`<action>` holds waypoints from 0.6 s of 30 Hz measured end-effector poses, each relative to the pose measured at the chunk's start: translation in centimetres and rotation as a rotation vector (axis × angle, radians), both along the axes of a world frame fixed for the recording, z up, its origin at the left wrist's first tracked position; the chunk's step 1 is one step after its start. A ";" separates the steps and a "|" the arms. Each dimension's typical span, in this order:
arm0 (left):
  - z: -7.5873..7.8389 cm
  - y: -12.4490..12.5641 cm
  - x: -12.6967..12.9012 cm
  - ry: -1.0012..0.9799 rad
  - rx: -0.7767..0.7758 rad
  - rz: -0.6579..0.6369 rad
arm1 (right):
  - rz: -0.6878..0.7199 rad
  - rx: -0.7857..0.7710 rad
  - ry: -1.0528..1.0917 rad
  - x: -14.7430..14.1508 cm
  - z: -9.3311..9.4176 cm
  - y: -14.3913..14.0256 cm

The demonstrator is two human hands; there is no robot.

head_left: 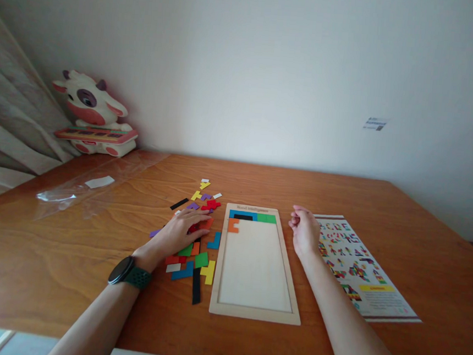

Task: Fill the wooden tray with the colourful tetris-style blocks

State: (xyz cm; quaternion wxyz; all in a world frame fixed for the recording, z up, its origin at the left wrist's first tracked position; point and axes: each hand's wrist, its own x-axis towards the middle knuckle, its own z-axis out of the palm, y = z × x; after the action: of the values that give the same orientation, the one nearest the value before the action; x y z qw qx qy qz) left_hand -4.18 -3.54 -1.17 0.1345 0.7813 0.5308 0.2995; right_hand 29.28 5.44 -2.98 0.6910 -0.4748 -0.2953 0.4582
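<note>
My left hand (184,228) lies over a loose heap of coloured puzzle pieces, fingers stretched out and touching them; some pieces are hidden beneath it. Around it are a blue piece (214,241), a green piece (201,260), a yellow piece (208,272) and a long black piece (196,286). The wooden puzzle board (255,313) lies to the right, with blue, black and green pieces (266,218) along its top row and an orange piece (233,225) below at the left. Right of the board, my right hand (305,233) is curled closed, with nothing visible in it.
A printed pattern sheet (375,292) lies partly behind my right forearm. At the left are a clear plastic bag (67,198) and a cow-shaped toy keyboard (96,118) against the wall. A curtain (10,113) hangs at the far left.
</note>
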 end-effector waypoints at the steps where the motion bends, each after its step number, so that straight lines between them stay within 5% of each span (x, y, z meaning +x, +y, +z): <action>1: 0.0 0.0 0.0 0.005 -0.009 0.003 | 0.004 0.000 -0.002 0.0 0.0 0.0; 7: 0.3 0.0 0.2 -0.004 -0.012 -0.023 | 0.009 0.004 -0.015 0.1 -0.1 0.0; 15: 0.1 -0.1 0.3 -0.038 -0.008 0.096 | 0.019 0.015 -0.044 0.1 -0.4 0.1; 18: -0.2 -0.1 0.3 -0.073 0.032 0.097 | 0.085 0.042 -0.205 0.2 -0.4 -0.2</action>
State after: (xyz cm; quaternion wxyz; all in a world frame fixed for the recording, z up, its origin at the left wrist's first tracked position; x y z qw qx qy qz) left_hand -3.89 -3.59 -1.36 0.1266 0.7452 0.5582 0.3422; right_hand 29.44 5.25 -3.40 0.6471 -0.4914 -0.3937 0.4299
